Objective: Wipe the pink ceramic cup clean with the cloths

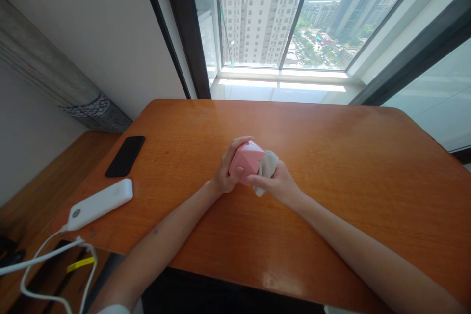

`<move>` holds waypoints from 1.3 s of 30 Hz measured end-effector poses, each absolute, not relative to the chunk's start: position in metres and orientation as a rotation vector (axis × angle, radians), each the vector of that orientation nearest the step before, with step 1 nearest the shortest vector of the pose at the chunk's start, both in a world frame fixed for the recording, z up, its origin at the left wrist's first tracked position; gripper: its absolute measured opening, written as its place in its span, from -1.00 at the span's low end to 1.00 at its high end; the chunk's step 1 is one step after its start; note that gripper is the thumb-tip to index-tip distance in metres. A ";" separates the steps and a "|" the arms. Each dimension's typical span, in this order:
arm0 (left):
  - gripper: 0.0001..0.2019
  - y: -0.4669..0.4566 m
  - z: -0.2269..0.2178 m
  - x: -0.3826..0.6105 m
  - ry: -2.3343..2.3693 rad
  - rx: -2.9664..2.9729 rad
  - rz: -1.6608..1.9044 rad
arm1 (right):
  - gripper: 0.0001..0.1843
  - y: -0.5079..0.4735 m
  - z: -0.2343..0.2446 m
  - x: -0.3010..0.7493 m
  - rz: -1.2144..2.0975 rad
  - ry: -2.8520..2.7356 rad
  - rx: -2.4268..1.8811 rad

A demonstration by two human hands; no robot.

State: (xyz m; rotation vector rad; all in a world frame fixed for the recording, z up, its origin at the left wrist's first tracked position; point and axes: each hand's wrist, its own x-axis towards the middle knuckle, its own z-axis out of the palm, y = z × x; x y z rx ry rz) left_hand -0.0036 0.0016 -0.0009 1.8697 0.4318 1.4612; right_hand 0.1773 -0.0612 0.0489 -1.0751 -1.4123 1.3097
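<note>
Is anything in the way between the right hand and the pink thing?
Yes, a grey cloth sits between the right hand and the pink faceted object. Nothing separates the left hand, which grips it directly.

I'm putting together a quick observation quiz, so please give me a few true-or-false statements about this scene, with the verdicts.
1. The left hand grips a pink faceted object. True.
2. The right hand is holding a phone. False: it presses a grey-white cloth against the pink faceted object, and the black phone lies on the table.
3. A white corded device lies on the table to the left of the hands. True.
4. The table is made of glass. False: the table is orange-brown wood.
5. High-rise buildings show through the window. True.
</note>
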 end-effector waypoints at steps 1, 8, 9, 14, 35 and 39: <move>-0.23 0.001 -0.001 -0.003 0.436 1.828 1.437 | -0.45 -0.061 0.043 0.179 1.151 -1.600 -1.064; -0.21 0.001 0.002 -0.004 0.431 1.776 1.340 | -0.69 -0.052 0.018 0.191 0.326 -2.144 -0.845; -0.19 0.002 0.003 -0.004 0.423 1.779 1.346 | -0.72 -0.052 0.020 0.191 0.415 -2.079 -0.885; -0.09 0.004 0.004 -0.004 0.361 1.977 1.400 | -0.60 -0.055 0.046 0.184 1.322 -1.318 -1.125; -0.12 0.004 0.002 -0.003 0.412 1.810 1.322 | -0.63 -0.058 0.040 0.185 1.182 -1.482 -1.117; -0.15 0.005 0.004 -0.002 0.375 1.956 1.389 | -0.54 -0.054 0.055 0.182 1.591 -0.974 -1.002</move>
